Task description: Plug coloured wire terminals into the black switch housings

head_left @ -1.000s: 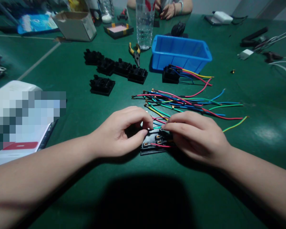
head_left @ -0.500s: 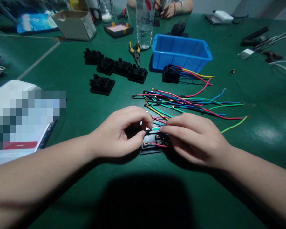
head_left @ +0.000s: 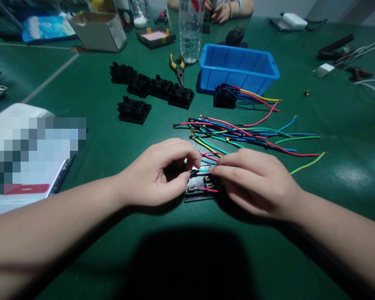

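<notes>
A black socket module (head_left: 200,199) lies on the green table between my hands, with metal terminals facing up and a red wire (head_left: 207,189) attached at its near side. My left hand (head_left: 162,171) is curled around the module's left end, thumb at the near side and index finger at the far side. Between those fingertips shows the terminal end of a green wire (head_left: 203,170). My right hand (head_left: 256,179) pinches this wire from the right, its other fingers covering the module's right part. Beyond the hands lies a bundle of coloured wires (head_left: 237,129) with metal end terminals.
Several black modules (head_left: 159,87) stand at the back left; a wired module (head_left: 224,96) sits before a blue bin (head_left: 237,77). Pliers (head_left: 178,71), a bottle (head_left: 190,37) and a cardboard box (head_left: 96,33) are behind. A phone (head_left: 34,166) lies left. Another person's hands (head_left: 220,14) show at the far edge.
My left index finger has shifted slightly away from the thumb, and more of the green wire's terminal end shows. Otherwise both hands hold nearly the same place.
</notes>
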A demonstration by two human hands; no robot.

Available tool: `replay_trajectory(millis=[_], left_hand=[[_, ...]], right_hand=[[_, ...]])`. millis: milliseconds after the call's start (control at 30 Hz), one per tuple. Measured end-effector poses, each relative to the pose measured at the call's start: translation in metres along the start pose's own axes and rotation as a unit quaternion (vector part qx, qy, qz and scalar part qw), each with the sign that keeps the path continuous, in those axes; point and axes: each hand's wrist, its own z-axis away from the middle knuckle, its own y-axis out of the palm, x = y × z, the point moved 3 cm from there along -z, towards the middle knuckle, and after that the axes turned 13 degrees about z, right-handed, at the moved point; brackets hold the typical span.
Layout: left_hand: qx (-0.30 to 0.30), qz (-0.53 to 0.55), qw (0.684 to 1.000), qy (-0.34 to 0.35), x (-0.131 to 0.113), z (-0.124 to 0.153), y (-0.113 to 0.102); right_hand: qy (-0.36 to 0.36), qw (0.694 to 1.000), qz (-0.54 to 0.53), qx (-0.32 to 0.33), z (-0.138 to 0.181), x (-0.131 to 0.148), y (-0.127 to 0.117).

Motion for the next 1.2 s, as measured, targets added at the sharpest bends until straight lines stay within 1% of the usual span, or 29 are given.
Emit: replay_trajectory(millis=[233,1200], left_hand=[[-0.018,0.020,1.000,-0.010,0.0020,0.0004,-0.0010],[-0.007,0.004,1.000,-0.013,-0.0008,-0.0022,-0.0005]], right_hand=[[-0.002,1.000,0.000,0.006,0.0002,-0.0001,-0.0001],[-0.006,1.000,-0.004,-0.001,-0.0007,0.0009,-0.0018]])
